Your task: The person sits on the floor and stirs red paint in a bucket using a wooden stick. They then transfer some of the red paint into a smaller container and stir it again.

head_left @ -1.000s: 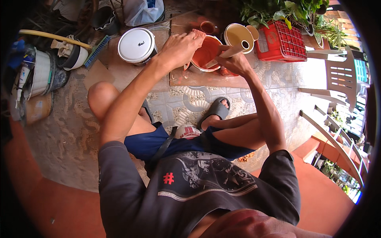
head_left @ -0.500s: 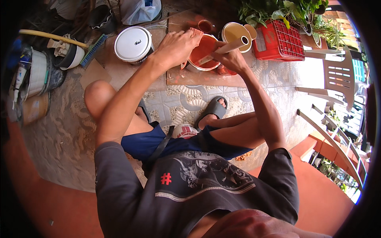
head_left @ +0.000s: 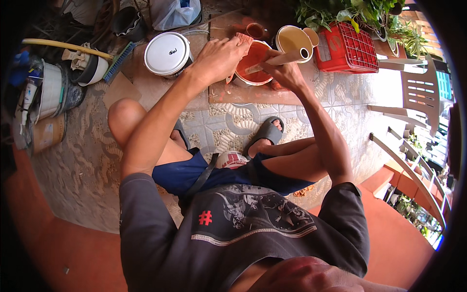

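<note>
Left hand: the left hand (head_left: 219, 58) lies over the near rim of the round bucket of orange-red paint (head_left: 253, 68), fingers curled on a small reddish ribbed pad (head_left: 242, 39) pressed at the rim; the hand covers part of the bucket's left side.
Right hand: the right hand (head_left: 287, 73) is closed around a pale tube-shaped stick (head_left: 277, 61) that slants down into the paint, its hollow end pointing right and up.
Paint bucket: it stands on a flat brown board (head_left: 253, 95) smeared with orange, directly ahead of the person's knees.
Around it: a cream-coloured empty bucket (head_left: 292, 39) stands just right of and behind the paint bucket, a small brown cup (head_left: 255, 30) just behind it, and a white-lidded round pail (head_left: 168, 53) to the left, apart from the board.
Further right: a red plastic crate (head_left: 345, 48) sits below green potted plants (head_left: 340, 12), with a grey plastic chair (head_left: 418, 92) beyond.
Further left: a blue-bristled brush (head_left: 118, 62), a yellow pole (head_left: 68, 45), white containers (head_left: 48, 90) and a clear plastic bag (head_left: 175, 12) are piled together.
Person: seated low, bare knees up, one grey sandal (head_left: 267, 132) on the floor, wearing blue shorts and a dark printed shirt.
Surface: patterned grey floor tiles (head_left: 224, 126), worn, edged by a red-painted strip (head_left: 58, 253) nearest the camera.
Setting: an open porch with a white railing (head_left: 413, 165) at right in bright daylight.
</note>
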Tool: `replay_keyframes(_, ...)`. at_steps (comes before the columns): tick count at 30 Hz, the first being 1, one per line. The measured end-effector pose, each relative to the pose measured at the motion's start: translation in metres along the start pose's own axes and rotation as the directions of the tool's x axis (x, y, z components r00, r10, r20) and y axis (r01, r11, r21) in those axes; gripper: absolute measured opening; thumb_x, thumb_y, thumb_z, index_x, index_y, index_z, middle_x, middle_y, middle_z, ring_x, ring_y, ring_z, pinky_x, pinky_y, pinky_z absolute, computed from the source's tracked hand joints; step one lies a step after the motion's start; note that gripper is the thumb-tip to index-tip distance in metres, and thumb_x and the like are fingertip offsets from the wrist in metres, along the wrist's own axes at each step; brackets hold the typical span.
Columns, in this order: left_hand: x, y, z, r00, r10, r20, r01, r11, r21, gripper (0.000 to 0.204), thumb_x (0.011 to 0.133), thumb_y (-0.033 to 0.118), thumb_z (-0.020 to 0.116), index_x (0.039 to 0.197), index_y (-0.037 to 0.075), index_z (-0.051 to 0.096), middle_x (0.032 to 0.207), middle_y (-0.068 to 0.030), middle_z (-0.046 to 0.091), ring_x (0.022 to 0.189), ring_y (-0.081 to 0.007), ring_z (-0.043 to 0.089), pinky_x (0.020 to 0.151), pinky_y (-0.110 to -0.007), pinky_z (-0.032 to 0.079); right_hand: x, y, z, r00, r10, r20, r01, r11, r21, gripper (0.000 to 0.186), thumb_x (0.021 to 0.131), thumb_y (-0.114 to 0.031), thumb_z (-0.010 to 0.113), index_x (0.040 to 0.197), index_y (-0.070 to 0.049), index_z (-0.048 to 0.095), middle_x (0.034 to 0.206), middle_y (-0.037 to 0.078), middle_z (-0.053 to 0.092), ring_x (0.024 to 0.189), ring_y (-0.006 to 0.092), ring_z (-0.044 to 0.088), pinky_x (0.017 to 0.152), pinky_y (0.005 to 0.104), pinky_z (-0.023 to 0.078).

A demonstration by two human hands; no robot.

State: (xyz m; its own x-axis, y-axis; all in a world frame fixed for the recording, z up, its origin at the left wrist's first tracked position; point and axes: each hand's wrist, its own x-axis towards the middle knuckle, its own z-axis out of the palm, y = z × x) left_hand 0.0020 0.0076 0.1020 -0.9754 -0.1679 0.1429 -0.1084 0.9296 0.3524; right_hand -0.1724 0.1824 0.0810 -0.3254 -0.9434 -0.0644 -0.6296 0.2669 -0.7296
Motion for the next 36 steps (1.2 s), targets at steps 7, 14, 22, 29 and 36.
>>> replay_keyframes(7,0.001,-0.003,0.001,0.997,0.064,-0.041,-0.062,0.996,0.056,0.034,0.092,0.009,0.057,0.125,0.002,0.06,0.112,-0.0191,0.067,0.097,-0.0357,0.07,0.083,-0.046,0.058,-0.011,0.009,-0.012,0.984,0.142,-0.107,-0.161,0.967,-0.196,0.02,0.088,-0.021,0.074,0.085,-0.003,0.065,0.071,0.009,0.066,0.064,0.0176,0.066,0.06,0.0352,0.052)
replay_keyframes(14,0.001,0.0,-0.002,1.0,0.019,-0.024,-0.018,0.999,0.027,0.032,0.09,0.008,0.061,0.122,0.008,0.063,0.103,-0.0153,0.065,0.097,-0.036,0.068,0.084,-0.047,0.055,-0.001,0.022,0.007,1.0,0.007,-0.026,-0.003,0.987,0.16,0.016,0.09,-0.016,0.07,0.091,-0.001,0.066,0.079,0.008,0.069,0.075,0.0148,0.067,0.067,0.0304,0.053)
replay_keyframes(22,0.0,-0.006,-0.002,0.998,0.039,-0.039,-0.038,0.999,0.029,0.03,0.09,0.009,0.061,0.12,0.008,0.062,0.103,-0.0161,0.065,0.098,-0.0366,0.068,0.085,-0.048,0.055,-0.015,0.002,-0.012,0.979,0.195,-0.053,-0.2,0.973,-0.117,0.02,0.088,-0.02,0.075,0.087,-0.003,0.066,0.074,0.009,0.067,0.066,0.0183,0.065,0.062,0.0348,0.05)
replay_keyframes(29,0.004,-0.002,0.001,1.0,0.026,-0.016,-0.026,1.0,0.005,0.032,0.09,0.009,0.06,0.122,0.008,0.061,0.104,-0.0159,0.065,0.098,-0.0368,0.068,0.085,-0.048,0.055,-0.004,0.014,0.011,0.97,-0.198,-0.138,0.189,0.979,-0.077,0.019,0.089,-0.021,0.073,0.097,-0.004,0.071,0.075,0.01,0.069,0.065,0.0235,0.066,0.061,0.0368,0.051)
replay_keyframes(36,0.001,-0.004,0.0,0.999,-0.016,0.036,0.017,1.0,-0.012,0.031,0.09,0.01,0.061,0.122,0.008,0.061,0.104,-0.0159,0.065,0.098,-0.0363,0.068,0.085,-0.048,0.055,-0.012,0.004,-0.004,0.995,0.096,0.023,-0.09,0.979,-0.185,0.017,0.089,-0.023,0.065,0.088,-0.006,0.063,0.075,0.017,0.067,0.072,0.0336,0.068,0.066,0.0448,0.052)
